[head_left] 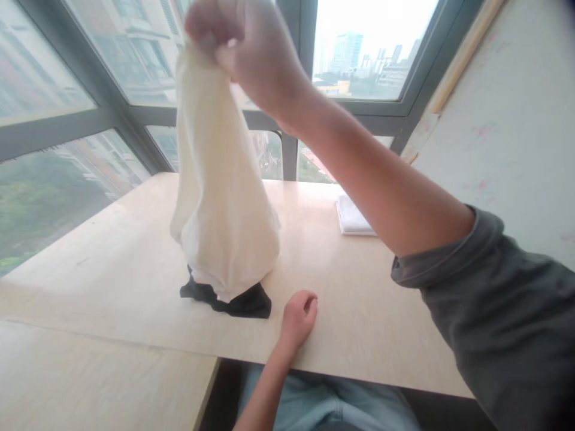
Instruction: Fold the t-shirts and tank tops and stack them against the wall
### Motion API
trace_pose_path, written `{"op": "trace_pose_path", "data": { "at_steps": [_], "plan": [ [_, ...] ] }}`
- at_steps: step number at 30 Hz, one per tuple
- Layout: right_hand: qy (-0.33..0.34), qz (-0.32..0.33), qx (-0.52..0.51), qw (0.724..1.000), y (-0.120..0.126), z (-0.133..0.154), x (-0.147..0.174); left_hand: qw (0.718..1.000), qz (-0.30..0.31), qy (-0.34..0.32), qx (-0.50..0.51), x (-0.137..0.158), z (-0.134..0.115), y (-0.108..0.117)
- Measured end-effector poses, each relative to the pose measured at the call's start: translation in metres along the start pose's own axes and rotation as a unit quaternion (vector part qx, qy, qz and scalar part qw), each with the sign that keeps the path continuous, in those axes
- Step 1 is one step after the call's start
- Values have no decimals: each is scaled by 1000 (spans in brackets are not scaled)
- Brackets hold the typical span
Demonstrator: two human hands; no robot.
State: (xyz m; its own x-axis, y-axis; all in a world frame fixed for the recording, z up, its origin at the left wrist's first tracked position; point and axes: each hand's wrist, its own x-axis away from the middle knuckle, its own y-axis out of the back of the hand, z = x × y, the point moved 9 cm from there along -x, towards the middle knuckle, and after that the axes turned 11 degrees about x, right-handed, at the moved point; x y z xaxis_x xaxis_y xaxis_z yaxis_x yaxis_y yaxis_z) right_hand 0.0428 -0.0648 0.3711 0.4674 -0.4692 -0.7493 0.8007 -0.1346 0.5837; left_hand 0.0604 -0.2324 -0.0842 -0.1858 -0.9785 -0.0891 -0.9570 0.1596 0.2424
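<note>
- Cream cloth (224,197), one piece, hangs from the upper centre-left of the frame to just left of centre; narrow and gathered at the top, it widens downward in soft vertical folds to a rounded, bunched lower edge.
- One right hand (258,57), at the top centre, pinches the cream cloth's upper end between thumb and fingers.
- One black cloth (251,303) shows below and behind the cream hem; I cannot tell whether the two touch.
- One left hand (297,320), lower centre, rests on the worktop (372,323) with fingers curled in, just beside the black cloth.
- One white folded item (354,216) lies right of centre, partly hidden by the right forearm.
- Framed windows (354,54) stretch across the top.
</note>
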Motion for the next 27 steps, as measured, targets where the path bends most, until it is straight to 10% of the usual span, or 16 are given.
{"op": "trace_pose_path", "data": {
  "at_steps": [4, 7, 10, 15, 19, 27],
  "plan": [
    [-35, 279, 40, 959, -76, -35, 102, 1000, 11, -8, -21, 1, 0, 0],
    [-170, 341, 29, 924, -89, -95, 199, 999, 21, -14, -26, 1, -1, 0],
    [-362, 303, 118, 874, -60, -177, 296, 999, 33, -17, -32, -1, -2, 0],
    [-496, 225, 265, 796, 25, -262, 414, 997, 44, -17, -57, -6, -2, -3],
    [-524, 232, 312, 757, 68, -304, 458, 996, 47, -23, -75, -9, -2, -5],
    [-508, 280, 368, 727, 67, -363, 470, 990, 41, -57, -123, -7, 1, -6]
  ]
}}
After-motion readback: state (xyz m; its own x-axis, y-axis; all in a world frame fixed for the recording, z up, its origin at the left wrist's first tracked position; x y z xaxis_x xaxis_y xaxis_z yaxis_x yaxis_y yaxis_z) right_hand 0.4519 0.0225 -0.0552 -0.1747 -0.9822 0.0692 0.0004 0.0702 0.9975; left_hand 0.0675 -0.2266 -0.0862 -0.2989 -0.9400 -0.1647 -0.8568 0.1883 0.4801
